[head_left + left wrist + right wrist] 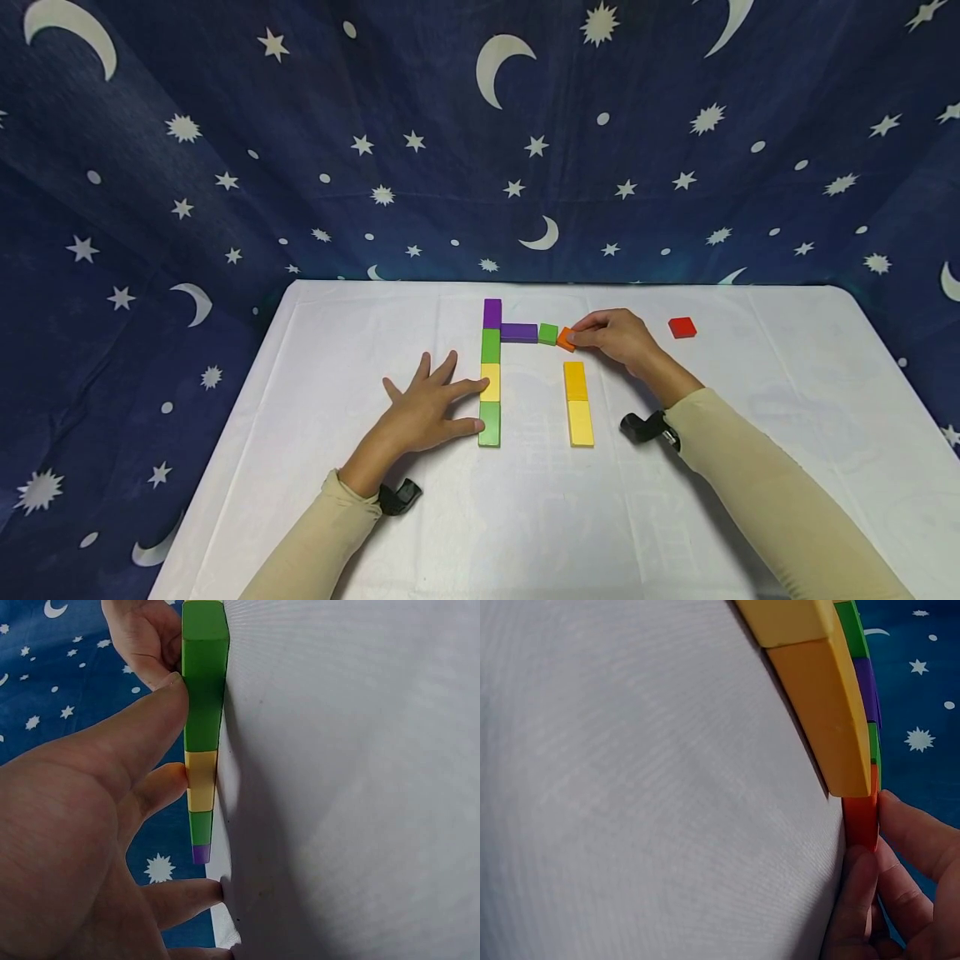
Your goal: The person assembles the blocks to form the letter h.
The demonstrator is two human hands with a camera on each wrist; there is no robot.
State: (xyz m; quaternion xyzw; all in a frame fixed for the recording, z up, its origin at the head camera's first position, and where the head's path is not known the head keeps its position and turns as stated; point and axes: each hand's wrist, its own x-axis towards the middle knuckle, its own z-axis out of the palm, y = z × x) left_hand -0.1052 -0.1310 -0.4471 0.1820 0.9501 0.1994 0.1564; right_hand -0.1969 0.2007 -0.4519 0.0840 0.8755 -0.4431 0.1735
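A: What is the right hand doing on the white cloth-covered table?

B: It is pinching a small orange wooden block between thumb and curled fingers, holding it at the right end of the short row that runs out from the tall column of flat coloured wooden blocks. The orange block is sitting just beside the small green square block, which is touching the purple bar block that meets the column.

A: And the left hand?

B: It is lying flat with fingers spread, fingertips pressing against the column's left side, at the pale yellow block and the bottom green block. The left wrist view is showing the thumb and a finger touching that same edge.

A: What else is lying near the column?

B: To its right, below the orange block, a deep yellow rectangular block and a lighter yellow rectangular block are lying end to end. A red square block is sitting well apart, further right.

A: Anything hard to make out?

B: The orange block is being half covered by the right hand's fingers, so whether it is touching the green square is not clear. The wrist views are looking edge-on along the blocks, cropping most of them, and black wrist mounts are partly hidden by the beige sleeves.
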